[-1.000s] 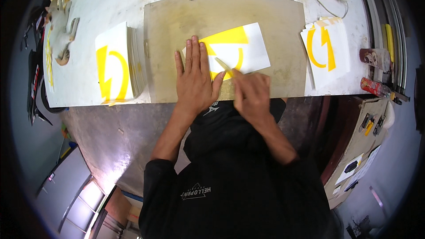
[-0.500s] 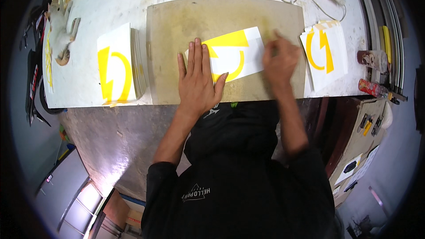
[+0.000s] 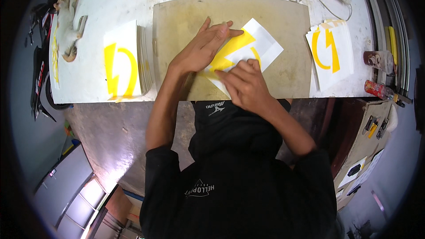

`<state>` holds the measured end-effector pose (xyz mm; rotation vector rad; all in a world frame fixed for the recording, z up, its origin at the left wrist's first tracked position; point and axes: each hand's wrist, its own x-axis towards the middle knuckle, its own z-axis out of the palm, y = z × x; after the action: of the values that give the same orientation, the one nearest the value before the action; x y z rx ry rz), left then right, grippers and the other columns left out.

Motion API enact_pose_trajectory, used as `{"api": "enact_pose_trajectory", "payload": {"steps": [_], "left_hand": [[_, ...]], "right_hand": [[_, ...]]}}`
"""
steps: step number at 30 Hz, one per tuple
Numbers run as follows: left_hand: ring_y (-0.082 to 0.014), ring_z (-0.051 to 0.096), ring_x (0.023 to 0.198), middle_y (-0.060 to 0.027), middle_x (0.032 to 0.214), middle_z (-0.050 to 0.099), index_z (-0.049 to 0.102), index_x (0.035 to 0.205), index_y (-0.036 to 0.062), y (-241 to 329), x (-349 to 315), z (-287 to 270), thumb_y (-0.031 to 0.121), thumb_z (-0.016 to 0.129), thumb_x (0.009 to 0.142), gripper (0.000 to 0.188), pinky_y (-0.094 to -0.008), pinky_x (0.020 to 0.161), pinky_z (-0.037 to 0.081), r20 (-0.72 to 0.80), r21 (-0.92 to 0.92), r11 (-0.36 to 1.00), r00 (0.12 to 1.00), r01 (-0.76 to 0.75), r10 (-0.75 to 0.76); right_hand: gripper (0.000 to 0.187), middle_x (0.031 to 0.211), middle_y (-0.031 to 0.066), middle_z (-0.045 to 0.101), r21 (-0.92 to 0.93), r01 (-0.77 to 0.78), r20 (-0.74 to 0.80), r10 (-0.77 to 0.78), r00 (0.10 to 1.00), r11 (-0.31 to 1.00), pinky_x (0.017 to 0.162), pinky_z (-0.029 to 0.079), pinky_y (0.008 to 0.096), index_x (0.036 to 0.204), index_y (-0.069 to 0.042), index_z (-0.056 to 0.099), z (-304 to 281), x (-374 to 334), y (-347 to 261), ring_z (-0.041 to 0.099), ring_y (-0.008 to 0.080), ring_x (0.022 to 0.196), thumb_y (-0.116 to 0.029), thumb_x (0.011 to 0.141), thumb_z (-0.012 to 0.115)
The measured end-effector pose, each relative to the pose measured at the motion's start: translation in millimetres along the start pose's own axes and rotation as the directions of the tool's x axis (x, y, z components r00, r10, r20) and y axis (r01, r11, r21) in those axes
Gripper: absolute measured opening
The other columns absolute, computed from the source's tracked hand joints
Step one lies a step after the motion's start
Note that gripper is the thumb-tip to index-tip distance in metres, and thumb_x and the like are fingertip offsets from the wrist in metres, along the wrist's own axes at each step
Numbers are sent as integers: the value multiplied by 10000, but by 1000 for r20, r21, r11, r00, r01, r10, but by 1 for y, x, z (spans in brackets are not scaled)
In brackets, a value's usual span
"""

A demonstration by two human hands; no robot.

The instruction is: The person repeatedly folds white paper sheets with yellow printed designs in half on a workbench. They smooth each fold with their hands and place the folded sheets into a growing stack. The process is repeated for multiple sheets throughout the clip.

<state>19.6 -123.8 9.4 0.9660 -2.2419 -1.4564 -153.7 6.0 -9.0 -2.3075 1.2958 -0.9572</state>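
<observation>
The right hand [image 3: 248, 84] hides part (lower edge) of the sheet [image 3: 267, 46].

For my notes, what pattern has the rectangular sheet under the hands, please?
Head view: white rectangular sheet with yellow shapes.

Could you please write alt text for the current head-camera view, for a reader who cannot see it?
A white sheet with yellow shapes lies aslant on a tan mat, the person's left hand at its upper-left edge and right hand over its lower-right edge. One stack of similar sheets lies left of the mat, another stack to the right.
</observation>
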Motion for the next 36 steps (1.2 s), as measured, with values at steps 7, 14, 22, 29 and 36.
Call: {"api": "enact_pose_trajectory", "payload": {"steps": [7, 14, 22, 29, 36], "left_hand": [[-314, 325, 1557, -53, 1564, 542, 625, 1440, 163, -5, -8, 7, 254, 624, 1017, 432, -625, 1285, 57, 82, 377, 915, 989, -144, 122], [-392, 422, 1458, -160, 1487, 544, 706, 1341, 182, 23, -39, 26, 350, 799, 882, 498, -638, 1255, 173, -219, 663, 739, 975, 119, 39], [-408, 434, 1450, -214, 1481, 533, 719, 1308, 133, 8, -45, 46, 403, 778, 901, 492, -583, 1231, 279, -287, 609, 791, 945, 52, 158], [-412, 427, 1462, -226, 1494, 524, 709, 1347, 163, 12, -46, 45, 354, 778, 909, 483, -589, 1238, 269, -268, 621, 782, 951, 51, 151], [-406, 438, 1453, -216, 1488, 527, 721, 1339, 190, 14, -59, 48, 352, 788, 894, 478, -608, 1240, 253, -176, 568, 822, 970, -37, 165]], "right_hand": [[359, 847, 61, 662, -20, -175, -94, 172, 981, 984, 879, 428, 426, 1147, -45, 757, -27, -52, -6, 601, 234, 811, 0, 791, 754], [349, 1015, 29, 739, -158, -93, -99, 78, 992, 983, 920, 426, 467, 1109, -66, 757, -50, -95, -14, 631, 222, 894, 3, 767, 745], [303, 1191, 41, 704, -213, -13, -16, 9, 1000, 977, 1015, 375, 560, 1060, -116, 768, -40, -91, -3, 638, 241, 1072, -71, 760, 768], [342, 1155, 37, 702, -229, -54, -17, 52, 999, 972, 1016, 370, 561, 1060, -100, 772, -45, -75, 1, 635, 237, 1065, -61, 720, 781], [339, 1099, 25, 705, -137, 14, 26, -10, 1000, 991, 1024, 367, 548, 1063, -109, 788, -48, -107, -24, 646, 221, 1018, -64, 727, 774]]}}
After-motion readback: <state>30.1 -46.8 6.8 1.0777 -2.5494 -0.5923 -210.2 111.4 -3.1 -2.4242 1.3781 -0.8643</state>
